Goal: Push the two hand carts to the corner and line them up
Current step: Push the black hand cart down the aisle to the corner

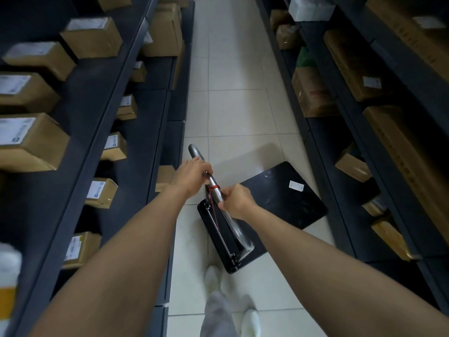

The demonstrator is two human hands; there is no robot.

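A black hand cart (279, 203) stands askew on the tiled floor (233, 105). At the cart's near end, the left hand (192, 177) and the right hand (237, 201) both wrap their fingers round its grey handle (196, 153). Shelves (97, 113) of cardboard boxes (34, 139) flank the cart.

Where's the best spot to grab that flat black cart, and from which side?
Probably the silver handle. It rises from one end of the low cart, whose flat deck offers little to grip. Come from behind that end and curl the fingers round the bar, hands spaced apart for steering, as the left hand and right hand hold it here.
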